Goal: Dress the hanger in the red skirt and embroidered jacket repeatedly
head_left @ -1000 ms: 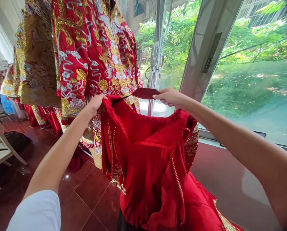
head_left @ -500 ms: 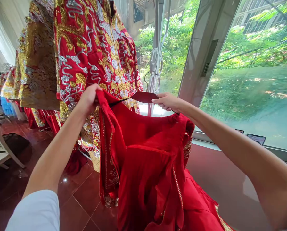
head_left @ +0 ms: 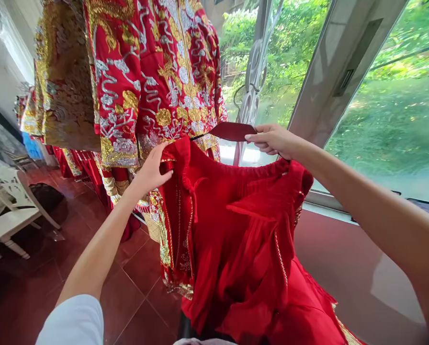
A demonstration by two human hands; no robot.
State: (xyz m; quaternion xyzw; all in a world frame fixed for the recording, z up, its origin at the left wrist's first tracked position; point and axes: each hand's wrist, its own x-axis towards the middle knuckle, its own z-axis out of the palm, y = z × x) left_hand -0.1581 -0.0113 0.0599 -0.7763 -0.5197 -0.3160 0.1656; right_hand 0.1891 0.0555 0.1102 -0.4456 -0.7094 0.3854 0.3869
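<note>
My right hand (head_left: 274, 140) is closed on the middle of a hanger with a flat dark red piece (head_left: 232, 131) and thin black ends. These ends run into the two shoulders of a red garment (head_left: 221, 211), which hangs with its plain red lining facing me. Gold and beaded trim shows along its edges. At the garment's left shoulder is my left hand (head_left: 152, 172), thumb and fingers apart. Some of its fingertips are hidden at the cloth.
A red jacket (head_left: 178, 76) with gold and silver embroidery hangs just beyond, and a gold embroidered garment (head_left: 69, 81) hangs left of it. A white chair (head_left: 18, 211) stands on the tiled floor (head_left: 128, 306). On the right are a window (head_left: 387, 129) and a phone (head_left: 424, 206) on its sill.
My left hand has loosened from the bunched shoulder cloth, and its fingers have spread. The left shoulder now sits further along the hanger. The view has shifted, so things appear further right.
</note>
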